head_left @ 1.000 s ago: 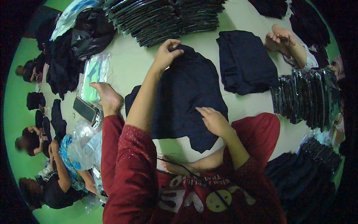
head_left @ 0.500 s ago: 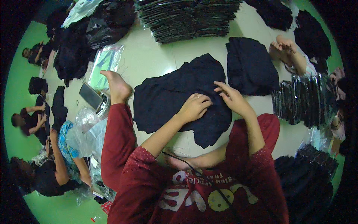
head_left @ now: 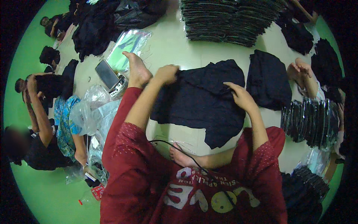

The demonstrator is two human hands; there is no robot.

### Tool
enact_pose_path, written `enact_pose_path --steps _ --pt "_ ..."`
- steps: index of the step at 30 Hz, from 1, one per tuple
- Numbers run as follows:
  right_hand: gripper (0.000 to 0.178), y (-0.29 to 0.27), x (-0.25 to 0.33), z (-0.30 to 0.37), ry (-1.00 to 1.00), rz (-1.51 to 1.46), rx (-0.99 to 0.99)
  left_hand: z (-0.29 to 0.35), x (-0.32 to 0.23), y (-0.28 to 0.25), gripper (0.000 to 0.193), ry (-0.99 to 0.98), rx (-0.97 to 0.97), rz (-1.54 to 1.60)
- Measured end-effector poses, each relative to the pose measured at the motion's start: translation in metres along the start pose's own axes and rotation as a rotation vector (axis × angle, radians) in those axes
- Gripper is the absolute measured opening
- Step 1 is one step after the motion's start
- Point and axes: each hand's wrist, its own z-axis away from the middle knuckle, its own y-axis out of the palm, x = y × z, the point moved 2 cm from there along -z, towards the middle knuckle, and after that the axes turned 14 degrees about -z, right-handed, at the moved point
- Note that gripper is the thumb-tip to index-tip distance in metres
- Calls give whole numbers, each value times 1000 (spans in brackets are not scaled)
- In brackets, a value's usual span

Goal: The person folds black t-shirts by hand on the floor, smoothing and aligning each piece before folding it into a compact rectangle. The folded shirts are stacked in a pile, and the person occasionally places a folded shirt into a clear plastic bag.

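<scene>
A black garment lies spread on the pale floor between my legs, with one flap hanging toward me at its near right. My left hand is closed at the garment's far left corner, the cloth edge at its fingers. Over the garment's right part rests my right hand, its fingers apart and the index stretched toward a crease. Just beyond that hand, a folded black garment pile sits to the right.
Stacked garments in clear bags stand at the far side, with another bagged row at the right. On the left are a phone, clear plastic bags and a seated co-worker. A cable crosses my lap.
My left hand has moved from the garment's middle to its far left corner and closed there. My right hand stays over the right part. The whole view has shifted slightly.
</scene>
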Motion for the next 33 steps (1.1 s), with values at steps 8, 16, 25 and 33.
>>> enact_pose_path --steps 8,16,25,33 --pt "44 0 9 6 -12 -37 -41 54 73 0 17 44 -82 -8" --pt "44 5 7 58 21 -133 -112 132 25 22 16 232 -282 -170" --pt "46 15 4 86 169 -182 -23 106 49 39 29 -123 -135 -13" --pt "47 -11 -10 115 217 -271 -161 132 49 77 40 -575 -231 790"
